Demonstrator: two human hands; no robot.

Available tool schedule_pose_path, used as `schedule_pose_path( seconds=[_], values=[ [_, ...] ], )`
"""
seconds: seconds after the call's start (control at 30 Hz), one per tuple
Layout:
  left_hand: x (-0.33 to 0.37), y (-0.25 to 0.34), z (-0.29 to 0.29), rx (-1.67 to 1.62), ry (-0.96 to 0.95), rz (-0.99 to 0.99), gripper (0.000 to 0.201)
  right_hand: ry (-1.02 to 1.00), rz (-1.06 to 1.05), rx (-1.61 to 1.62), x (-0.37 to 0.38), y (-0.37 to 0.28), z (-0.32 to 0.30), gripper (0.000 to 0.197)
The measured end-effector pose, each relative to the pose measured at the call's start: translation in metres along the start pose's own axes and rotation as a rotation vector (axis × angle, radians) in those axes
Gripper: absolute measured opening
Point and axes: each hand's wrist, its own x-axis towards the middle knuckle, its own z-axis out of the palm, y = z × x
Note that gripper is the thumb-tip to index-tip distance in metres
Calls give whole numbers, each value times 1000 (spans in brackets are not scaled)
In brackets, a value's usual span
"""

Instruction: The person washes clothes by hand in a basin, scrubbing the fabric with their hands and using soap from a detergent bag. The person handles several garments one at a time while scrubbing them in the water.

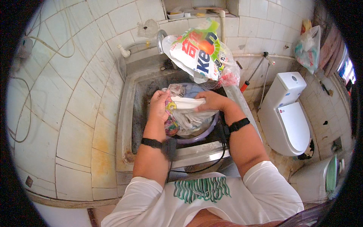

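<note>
My left hand pinches one end of a white cloth garment with a colourful print near that hand. My right hand grips the garment's other end, so a band of white fabric stretches between the two. Below them, more light, wet-looking laundry bunches up in a lavender plastic basin. The basin sits inside a square grey stone sink. What the garment's lower part is tangled with cannot be made out.
A large detergent bag and clear plastic wrap rest at the sink's back right, beside the curved metal tap. A white toilet stands to the right. Tiled wall closes off the left. Black cables hang from my wrist straps.
</note>
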Motion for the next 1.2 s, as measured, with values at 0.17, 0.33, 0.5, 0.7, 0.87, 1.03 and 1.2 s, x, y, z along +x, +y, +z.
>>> schedule_pose_path(
  seconds=[0.17,0.33,0.5,0.7,0.87,1.03,1.2],
  values=[
    [-9,5,25,402,18,25,20,-338,257,-450,5,27,1,35],
    [-19,15,31,1250,-300,214,32,553,295,-81,8,13,-13,21],
    [-17,42,41,1310,-169,235,29,791,219,40,12,-4,-27,18],
    [-5,88,33,1098,150,411,23,276,315,-312,13,-61,-58,35],
    [7,102,11,1211,148,555,24,-224,156,-461,16,-51,-65,45],
    [18,106,-11,1034,214,474,24,-190,123,-97,27,-19,-63,47],
    [20,125,-10,1082,150,446,26,223,67,-170,54,-18,-88,37]
  ],
)
